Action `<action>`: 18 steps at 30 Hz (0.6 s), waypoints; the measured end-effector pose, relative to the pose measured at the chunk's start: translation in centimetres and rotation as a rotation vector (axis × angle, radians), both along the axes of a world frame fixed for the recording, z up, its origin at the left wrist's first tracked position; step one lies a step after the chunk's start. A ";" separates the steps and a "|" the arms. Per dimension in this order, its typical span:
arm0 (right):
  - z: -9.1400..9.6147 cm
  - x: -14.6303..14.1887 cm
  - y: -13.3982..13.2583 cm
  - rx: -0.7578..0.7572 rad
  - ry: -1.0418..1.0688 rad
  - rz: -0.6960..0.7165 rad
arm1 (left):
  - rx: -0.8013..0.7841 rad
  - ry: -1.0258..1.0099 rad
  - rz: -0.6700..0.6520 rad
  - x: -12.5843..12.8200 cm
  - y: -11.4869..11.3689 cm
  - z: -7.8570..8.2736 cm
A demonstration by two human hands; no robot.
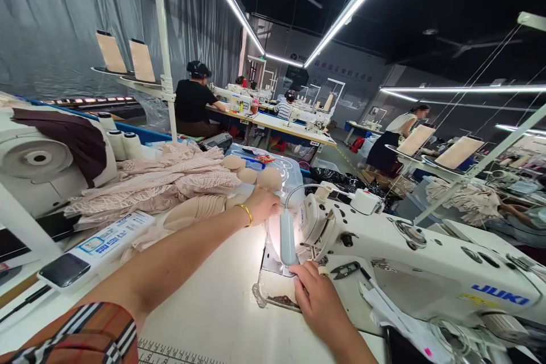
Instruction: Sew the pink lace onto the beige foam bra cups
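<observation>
My left hand (262, 203) reaches far across the white table (213, 307), its fingers curled round the edge of a beige bra cup (268, 177); a gold bangle sits on the wrist. My right hand (318, 298) rests palm down beside the needle area of the white JUKI sewing machine (409, 261), fingertips pressing a small lace piece (277, 294) on the machine bed. A grey lamp (288, 238) hangs between both hands. More beige cups (196, 209) and pink lace pieces (170, 182) lie stacked to the left.
Another sewing machine (38, 162) with a dark cloth stands at left, with thread cones (123, 145) and a control box (94, 250). A clear plastic bin (273, 165) sits behind the cups. Other workers (194, 99) sit at machines further back.
</observation>
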State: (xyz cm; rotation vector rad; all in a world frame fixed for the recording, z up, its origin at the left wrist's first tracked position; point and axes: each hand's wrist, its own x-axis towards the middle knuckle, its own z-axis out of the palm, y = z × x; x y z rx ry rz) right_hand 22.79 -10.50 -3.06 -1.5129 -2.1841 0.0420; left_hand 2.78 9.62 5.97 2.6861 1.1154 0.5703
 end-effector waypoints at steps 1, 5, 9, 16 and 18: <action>0.0 0.0 0.0 0.003 0.002 0.002 | 0.000 0.000 0.030 0.0 0.3 0.5; -0.2 0.2 0.1 0.024 -0.008 0.012 | 0.073 -0.078 0.165 -2.3 0.7 4.2; -0.2 0.2 0.1 0.020 -0.030 0.008 | 0.097 -0.083 0.118 -6.0 -3.2 6.0; 0.3 0.1 0.1 0.036 -0.037 0.000 | 0.024 0.273 -0.370 -7.1 -13.7 -1.2; 0.2 0.2 0.1 0.042 -0.039 0.000 | 0.216 0.327 -0.330 -5.9 -14.5 -2.9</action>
